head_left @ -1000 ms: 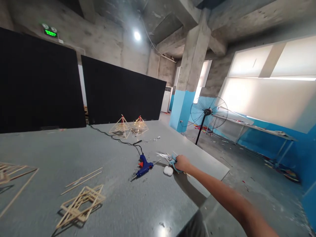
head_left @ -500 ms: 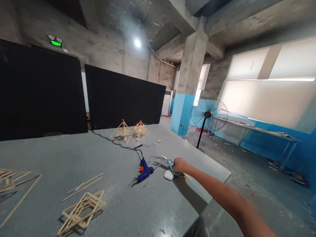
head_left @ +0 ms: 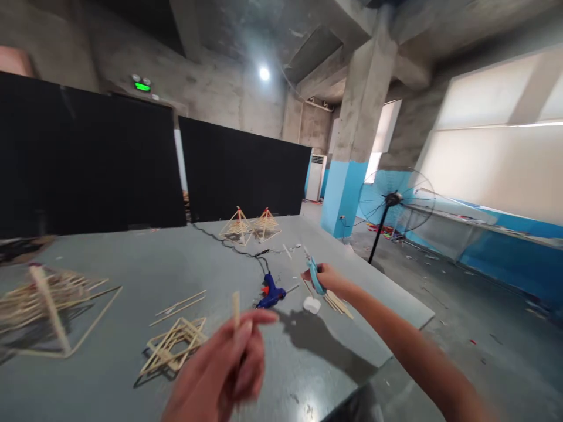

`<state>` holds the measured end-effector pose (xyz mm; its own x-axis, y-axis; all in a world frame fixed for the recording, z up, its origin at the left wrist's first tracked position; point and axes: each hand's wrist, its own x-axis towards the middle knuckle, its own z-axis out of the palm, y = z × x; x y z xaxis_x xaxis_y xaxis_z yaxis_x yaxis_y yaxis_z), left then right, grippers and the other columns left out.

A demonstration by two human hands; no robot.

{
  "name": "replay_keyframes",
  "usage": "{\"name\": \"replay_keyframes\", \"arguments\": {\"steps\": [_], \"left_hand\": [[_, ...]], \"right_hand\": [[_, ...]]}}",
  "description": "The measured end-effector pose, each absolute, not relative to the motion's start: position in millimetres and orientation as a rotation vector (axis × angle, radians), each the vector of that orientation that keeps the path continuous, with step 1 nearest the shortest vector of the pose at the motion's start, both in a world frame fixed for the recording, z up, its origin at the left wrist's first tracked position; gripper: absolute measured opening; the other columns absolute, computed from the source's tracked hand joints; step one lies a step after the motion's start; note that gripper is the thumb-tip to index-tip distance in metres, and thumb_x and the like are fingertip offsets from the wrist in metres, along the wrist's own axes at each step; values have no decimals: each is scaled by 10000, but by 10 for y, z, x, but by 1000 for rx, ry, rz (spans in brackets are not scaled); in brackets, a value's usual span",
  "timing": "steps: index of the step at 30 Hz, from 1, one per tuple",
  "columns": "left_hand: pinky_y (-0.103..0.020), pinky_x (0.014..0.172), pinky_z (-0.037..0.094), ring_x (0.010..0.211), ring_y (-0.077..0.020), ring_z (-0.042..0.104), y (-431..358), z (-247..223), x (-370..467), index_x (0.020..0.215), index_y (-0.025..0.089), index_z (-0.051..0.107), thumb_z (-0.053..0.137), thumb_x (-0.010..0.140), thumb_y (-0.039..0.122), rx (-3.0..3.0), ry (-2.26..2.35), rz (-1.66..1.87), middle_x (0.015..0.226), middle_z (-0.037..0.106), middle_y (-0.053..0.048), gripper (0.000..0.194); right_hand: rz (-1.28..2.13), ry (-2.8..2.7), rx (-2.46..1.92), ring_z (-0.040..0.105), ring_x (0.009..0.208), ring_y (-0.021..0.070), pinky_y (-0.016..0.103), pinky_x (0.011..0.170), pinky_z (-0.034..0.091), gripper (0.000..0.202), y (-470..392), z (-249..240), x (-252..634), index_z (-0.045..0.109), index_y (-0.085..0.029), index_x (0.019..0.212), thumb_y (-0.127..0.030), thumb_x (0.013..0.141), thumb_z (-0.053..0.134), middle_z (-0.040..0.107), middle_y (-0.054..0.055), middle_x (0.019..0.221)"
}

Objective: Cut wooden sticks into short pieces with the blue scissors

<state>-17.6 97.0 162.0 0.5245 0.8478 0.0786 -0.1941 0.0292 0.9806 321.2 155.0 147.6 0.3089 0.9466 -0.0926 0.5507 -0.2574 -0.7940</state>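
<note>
My left hand [head_left: 220, 363] is raised in front, slightly blurred, pinching a thin wooden stick [head_left: 236, 305] upright between thumb and fingers. Farther off at the right, my right hand [head_left: 329, 278] grips light-blue-handled scissors [head_left: 314, 274] above the table. Just below them are a white lump [head_left: 312, 305] and several loose wooden sticks [head_left: 338, 305]. Between my hands, a blue hot glue gun [head_left: 273, 293] lies with a glue stick poking from its rear; my left hand partly covers its nozzle end. Left of that hand lies a pile of wooden stick frames [head_left: 173, 346].
Two small stick pyramids [head_left: 237, 227] stand at the back of the grey table [head_left: 132, 264]. A larger stick structure [head_left: 48, 305] is at the left, near two loose sticks [head_left: 178, 308]. The black cord [head_left: 220, 239] runs back from the glue gun. A fan [head_left: 393, 199] stands beyond the table.
My left hand has come into view with a wooden stick. My right hand has lifted the scissors and turned them more upright. The whole view has swung left.
</note>
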Motion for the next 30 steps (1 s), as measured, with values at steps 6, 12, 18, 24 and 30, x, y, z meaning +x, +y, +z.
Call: {"name": "replay_keyframes", "arguments": {"steps": [6,12,18,24,30], "left_hand": [[-348,823,570,1041,-282,703,1696,1217,-54,1129,173,824,865,679,823,1248,766,832,1114,779,-146,791],[-393,733,614,845,-292,762,1973,670,-115,1098,122,824,720,809,841,1340,790,825,987,805,-193,781],[-380,872,607,990,-244,726,2244,635,-496,1200,185,797,620,1017,681,1514,1056,1278,1194,783,-143,558],[-451,1111,544,1200,-257,713,2208,916,-668,1308,187,743,595,1105,241,2692,552,1341,1230,797,-113,257],[-481,986,597,1062,-293,737,2049,825,-579,1390,112,666,487,1122,143,3102,260,921,1153,787,-161,324]], "right_hand": [[1186,-1246,-1253,409,492,85,247,497,375,728,1615,1161,2140,625,-216,876,-874,634,820,431,-107,570],[1397,-1125,-1102,401,467,73,233,463,314,677,1619,876,1829,658,-191,809,-759,587,952,507,-82,533],[1790,-985,-1145,310,452,38,215,434,255,617,1507,816,1909,520,-204,642,-553,593,1027,385,-118,526],[1995,-916,-1151,265,468,28,195,416,211,647,1444,862,1808,429,-222,628,-468,596,1027,335,-131,537],[2019,-889,-1169,273,479,41,190,427,289,629,1447,860,1839,494,-218,693,-495,567,1045,334,-141,540]]}}
